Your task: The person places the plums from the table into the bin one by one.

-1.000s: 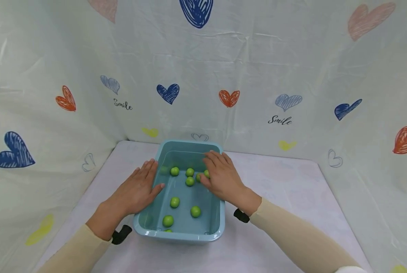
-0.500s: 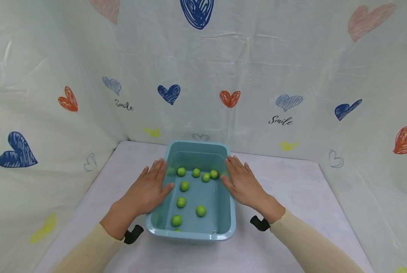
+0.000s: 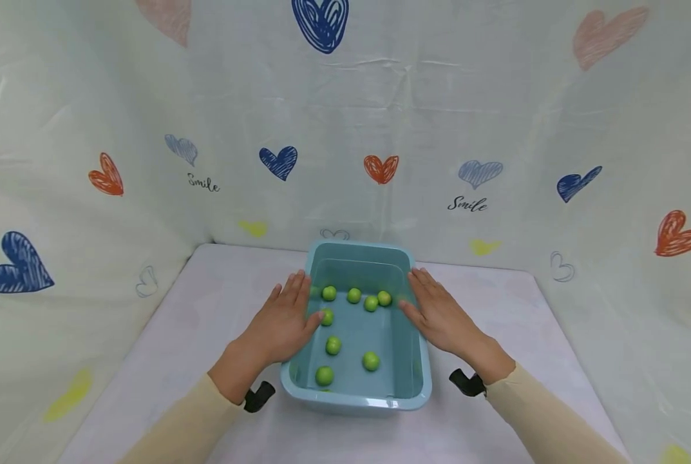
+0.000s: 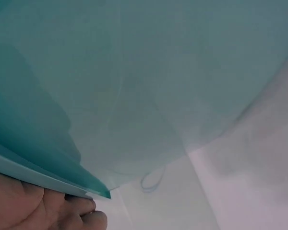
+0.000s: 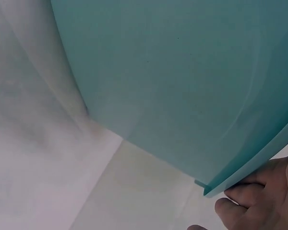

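Observation:
A light-blue plastic basin stands on the table in the head view, holding several small round green fruits. Some of these lie towards its far end, others along the left and near part. My left hand rests on the left rim with straight fingers, its thumb reaching over the inside. On the opposite rim lies my right hand, also straight-fingered, thumb inward. Both wrist views look at the basin's outer wall from below; the left hand and right hand show under the rim there.
A pale cloth covers the table, which extends to both sides of the basin. Behind it hangs a white curtain printed with hearts and "Smile". A black strap is on the left wrist, another strap on the right.
My right hand has come out of the basin onto its right rim. The basin has shifted right with both hands on it. Some fruits have rolled to different spots inside.

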Action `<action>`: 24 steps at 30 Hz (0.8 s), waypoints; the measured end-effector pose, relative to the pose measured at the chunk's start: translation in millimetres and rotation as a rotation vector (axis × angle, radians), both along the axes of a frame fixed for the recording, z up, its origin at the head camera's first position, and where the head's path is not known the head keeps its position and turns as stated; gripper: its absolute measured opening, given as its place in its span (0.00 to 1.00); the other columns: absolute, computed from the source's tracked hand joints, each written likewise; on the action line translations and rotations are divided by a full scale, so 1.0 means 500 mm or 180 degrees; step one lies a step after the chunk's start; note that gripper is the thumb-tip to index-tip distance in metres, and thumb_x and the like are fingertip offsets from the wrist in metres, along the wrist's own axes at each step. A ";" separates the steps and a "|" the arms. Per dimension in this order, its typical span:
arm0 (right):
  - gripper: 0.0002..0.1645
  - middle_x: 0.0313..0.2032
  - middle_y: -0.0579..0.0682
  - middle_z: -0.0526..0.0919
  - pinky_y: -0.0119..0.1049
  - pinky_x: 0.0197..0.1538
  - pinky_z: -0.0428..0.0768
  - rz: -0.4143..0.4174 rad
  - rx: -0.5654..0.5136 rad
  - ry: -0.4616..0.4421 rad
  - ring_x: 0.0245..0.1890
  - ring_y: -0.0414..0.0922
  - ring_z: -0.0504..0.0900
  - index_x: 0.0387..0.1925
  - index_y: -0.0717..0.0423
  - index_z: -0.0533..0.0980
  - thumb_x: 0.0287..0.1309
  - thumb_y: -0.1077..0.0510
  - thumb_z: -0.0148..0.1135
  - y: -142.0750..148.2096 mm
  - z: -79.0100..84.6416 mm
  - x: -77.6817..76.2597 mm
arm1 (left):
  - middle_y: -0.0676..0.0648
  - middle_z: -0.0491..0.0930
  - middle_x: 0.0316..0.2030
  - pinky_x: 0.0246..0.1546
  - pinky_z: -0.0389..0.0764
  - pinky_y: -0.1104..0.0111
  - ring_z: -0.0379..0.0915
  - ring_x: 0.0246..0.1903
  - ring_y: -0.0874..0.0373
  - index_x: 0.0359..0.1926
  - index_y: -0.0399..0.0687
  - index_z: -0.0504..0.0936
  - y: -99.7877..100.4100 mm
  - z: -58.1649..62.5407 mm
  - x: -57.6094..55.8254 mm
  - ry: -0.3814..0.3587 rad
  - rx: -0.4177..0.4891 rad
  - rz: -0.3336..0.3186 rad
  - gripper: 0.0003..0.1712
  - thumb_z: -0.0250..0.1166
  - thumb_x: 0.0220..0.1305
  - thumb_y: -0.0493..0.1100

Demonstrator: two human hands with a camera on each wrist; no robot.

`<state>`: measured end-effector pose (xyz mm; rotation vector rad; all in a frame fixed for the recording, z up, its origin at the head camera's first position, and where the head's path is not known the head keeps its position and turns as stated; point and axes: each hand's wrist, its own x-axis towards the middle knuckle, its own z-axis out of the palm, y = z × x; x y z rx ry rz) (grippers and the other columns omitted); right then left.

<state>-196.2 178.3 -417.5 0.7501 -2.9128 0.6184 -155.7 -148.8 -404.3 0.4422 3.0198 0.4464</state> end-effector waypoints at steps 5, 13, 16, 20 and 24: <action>0.43 0.81 0.68 0.55 0.66 0.79 0.58 -0.0021 -0.0019 0.0015 0.83 0.65 0.51 0.79 0.71 0.55 0.80 0.46 0.53 0.016 -0.002 0.000 | 0.32 0.46 0.83 0.81 0.48 0.41 0.40 0.84 0.38 0.83 0.30 0.46 0.017 0.003 -0.001 0.0012 -0.0011 -0.0019 0.49 0.50 0.82 0.61; 0.43 0.80 0.70 0.57 0.68 0.77 0.61 0.0009 -0.0082 0.0126 0.81 0.67 0.54 0.78 0.74 0.57 0.80 0.47 0.54 0.023 -0.001 0.004 | 0.30 0.48 0.82 0.81 0.50 0.42 0.42 0.83 0.37 0.82 0.28 0.48 0.026 0.008 0.000 0.0062 -0.0103 -0.0041 0.46 0.50 0.82 0.57; 0.43 0.80 0.69 0.56 0.67 0.78 0.60 -0.0006 -0.0074 0.0096 0.82 0.67 0.53 0.78 0.73 0.56 0.80 0.47 0.54 0.026 -0.003 0.003 | 0.30 0.48 0.82 0.82 0.50 0.43 0.42 0.83 0.38 0.82 0.28 0.48 0.030 0.007 0.001 0.0046 -0.0120 -0.0030 0.45 0.49 0.83 0.57; 0.43 0.81 0.67 0.55 0.66 0.78 0.60 -0.0031 -0.0112 0.0033 0.82 0.65 0.52 0.80 0.71 0.55 0.80 0.46 0.54 0.030 -0.006 0.002 | 0.30 0.47 0.82 0.82 0.50 0.42 0.41 0.83 0.38 0.82 0.29 0.47 0.033 0.007 0.003 0.0021 -0.0087 -0.0010 0.45 0.49 0.83 0.57; 0.44 0.82 0.66 0.54 0.67 0.77 0.61 -0.0052 -0.0205 -0.0016 0.82 0.65 0.52 0.80 0.70 0.55 0.80 0.45 0.53 0.031 -0.012 0.003 | 0.31 0.46 0.83 0.81 0.50 0.42 0.41 0.84 0.38 0.82 0.29 0.46 0.034 0.004 0.006 -0.0004 -0.0052 0.0022 0.45 0.49 0.83 0.57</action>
